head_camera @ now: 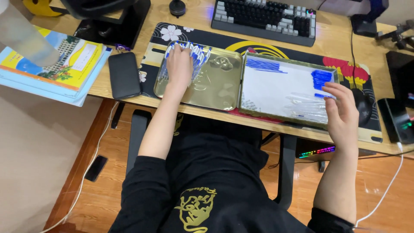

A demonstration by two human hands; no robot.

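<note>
My left hand [179, 65] lies palm down on a heap of blue-capped pens [199, 54] in a gold metal tray [224, 88] on the left. My right hand [343, 113] hovers at the right end of a second tray [276, 88] lined in white. Its fingers are apart, near a pile of blue pen caps [321, 78] and several clear pen barrels [308, 111]. A row of thin blue refills [263, 65] lies at that tray's top left. Nothing shows as gripped in either hand.
Both trays rest on a black patterned desk mat [345, 64]. A keyboard [264, 18] stands behind, a black phone [123, 74] and colourful books [56, 64] to the left, a dark device [394, 121] at the right edge. A white cable [390, 183] hangs down.
</note>
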